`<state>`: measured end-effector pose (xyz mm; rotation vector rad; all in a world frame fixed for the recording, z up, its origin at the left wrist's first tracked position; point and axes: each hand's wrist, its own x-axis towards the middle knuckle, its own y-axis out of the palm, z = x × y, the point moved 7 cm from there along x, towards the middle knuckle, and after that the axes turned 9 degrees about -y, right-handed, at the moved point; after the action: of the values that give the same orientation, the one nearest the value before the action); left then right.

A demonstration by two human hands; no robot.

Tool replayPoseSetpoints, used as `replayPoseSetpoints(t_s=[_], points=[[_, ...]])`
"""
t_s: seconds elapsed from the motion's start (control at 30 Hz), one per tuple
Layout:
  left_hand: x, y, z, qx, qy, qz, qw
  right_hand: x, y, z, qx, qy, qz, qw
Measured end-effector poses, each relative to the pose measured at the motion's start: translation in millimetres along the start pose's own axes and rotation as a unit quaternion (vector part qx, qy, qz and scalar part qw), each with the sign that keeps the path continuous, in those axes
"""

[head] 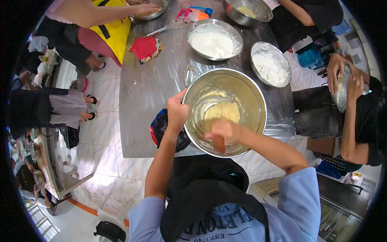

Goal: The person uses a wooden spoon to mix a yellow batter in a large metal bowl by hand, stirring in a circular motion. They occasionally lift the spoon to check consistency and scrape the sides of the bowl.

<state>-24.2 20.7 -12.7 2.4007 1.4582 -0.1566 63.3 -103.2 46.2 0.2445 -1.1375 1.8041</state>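
My left hand (177, 111) grips the rim of a large metal mixing bowl (254, 96) from its left side. Inside the bowl lies a mound of pale yellow dough or batter (223, 111), with smears up the inner wall. Reaching in over the near rim, my right hand (223, 130) is closed around a brown handle (219, 144); the hand is blurred, and the tool's working end is hidden. A wire whisk (190, 75) lies just beyond the bowl. Partly under my left forearm is a dark cloth mitt or pad (163, 128) with blue and red edging.
On the metal table (142, 109) stand two bowls of white cream (215, 44) (270, 66) and a farther metal bowl (248, 13). A red mitt (145, 49), another whisk (169, 27) and measuring spoons (193, 11) lie at the back. Co-workers stand left and right; one holds a bowl (343, 87).
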Motion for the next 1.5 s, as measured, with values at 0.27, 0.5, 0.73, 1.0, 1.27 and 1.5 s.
replayPoseSetpoints(t_s=[0.27, 0.5, 0.73, 1.0, 1.27, 1.5], points=[[1, -6, 12, 0.069, 0.015, -0.014, 0.997, -12, -75, -54, -0.031, 0.313, -0.391, 0.865], [-2, -4, 9, 0.084, 0.011, -0.044, 0.995, 4, -130, 17, 0.146, 0.281, -0.494, 0.81], [-2, 1, 4, 0.078, 0.029, -0.039, 0.996, 46, -164, 72, 0.175, 0.185, -0.471, 0.845], [2, -6, 12, 0.106, 0.038, -0.059, 0.992, 62, -178, 104, 0.21, 0.126, -0.471, 0.847], [-1, -7, 11, 0.075, 0.011, -0.052, 0.996, 1, -140, 35, 0.033, 0.2, -0.451, 0.869], [-5, -7, 10, 0.098, 0.028, -0.062, 0.993, -74, -87, -67, 0.067, 0.366, -0.556, 0.743]])
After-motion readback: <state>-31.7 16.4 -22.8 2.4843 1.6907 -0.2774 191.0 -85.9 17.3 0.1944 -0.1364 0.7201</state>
